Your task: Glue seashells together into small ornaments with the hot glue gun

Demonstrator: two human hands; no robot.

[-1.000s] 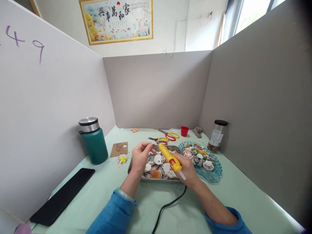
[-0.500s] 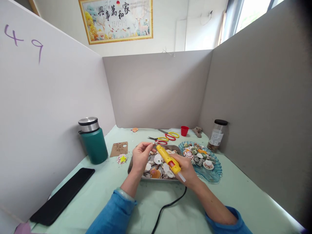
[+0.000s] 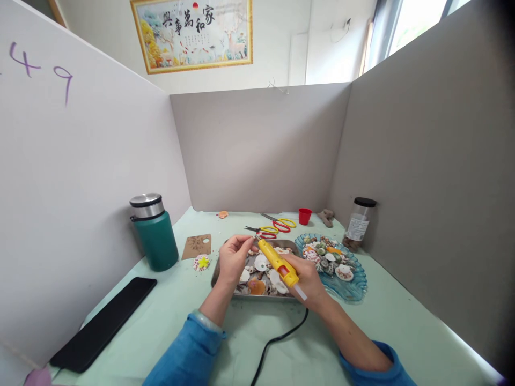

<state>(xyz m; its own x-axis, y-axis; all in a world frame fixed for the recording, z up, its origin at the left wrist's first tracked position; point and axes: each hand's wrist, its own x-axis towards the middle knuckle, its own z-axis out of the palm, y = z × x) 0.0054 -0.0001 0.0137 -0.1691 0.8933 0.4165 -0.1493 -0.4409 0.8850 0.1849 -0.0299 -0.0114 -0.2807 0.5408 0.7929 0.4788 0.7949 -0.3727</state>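
Observation:
A yellow hot glue gun [image 3: 277, 261] with a glue stick jutting from its rear is gripped in my right hand [image 3: 306, 276]. Its nozzle points up and left, close to the fingertips of my left hand [image 3: 235, 257]. Those fingers are pinched on something too small to make out. Both hands are above a metal tray [image 3: 263, 296] of seashells [image 3: 257, 286]. Right of the tray, a blue glass plate [image 3: 354, 292] bears more shells and small pieces. A black cord [image 3: 277, 339] runs from below the gun toward me.
Two pairs of scissors [image 3: 267, 230] lie behind the tray, near a red cup [image 3: 304, 216]. A green bottle [image 3: 156, 236], brown card [image 3: 197, 246], decorated shell [image 3: 201, 262] and black flat case [image 3: 107, 321] are on the left. A lidded jar [image 3: 357, 225] stands by the right partition.

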